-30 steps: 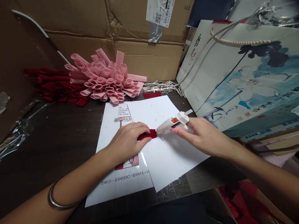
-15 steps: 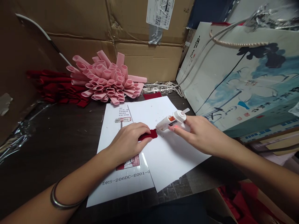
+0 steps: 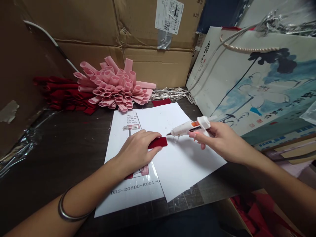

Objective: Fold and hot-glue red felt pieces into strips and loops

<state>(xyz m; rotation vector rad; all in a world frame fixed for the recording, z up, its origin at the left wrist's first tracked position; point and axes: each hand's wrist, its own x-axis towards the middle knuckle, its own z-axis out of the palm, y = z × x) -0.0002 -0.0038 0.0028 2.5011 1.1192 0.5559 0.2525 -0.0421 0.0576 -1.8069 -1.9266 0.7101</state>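
The small dark red rectangular felt piece (image 3: 158, 143) lay flat on the white blank paper sheet (image 3: 182, 161), near that sheet's left edge. The left hand (image 3: 137, 149) pressed down on the felt piece, palm and curled fingers covering its left part, so only the right end showed past the thumb and fingertips. Just to the right of the felt piece, the metal tip of the white hot glue gun with an orange trigger (image 3: 190, 126) hung slightly apart from the felt's upper right corner. The right hand (image 3: 221, 140) gripped the gun's handle, fingers closed round it, one finger by the trigger.

Under the blank sheet, to the felt's left, lay a white printed sheet with black lettering (image 3: 125, 194), both on the dark wooden table (image 3: 61, 144). Beyond the felt piece, at the table's back, sat the pink flower of rolled felt tubes (image 3: 115, 87), with a heap of dark red felt rolls (image 3: 61, 93) to its left and a pile of silver metal clips (image 3: 172, 93) to its right. Brown cardboard boxes (image 3: 98, 29) stood behind them. Right of the felt piece leaned a white paper gift bag with a blue lotus painting (image 3: 251, 82).
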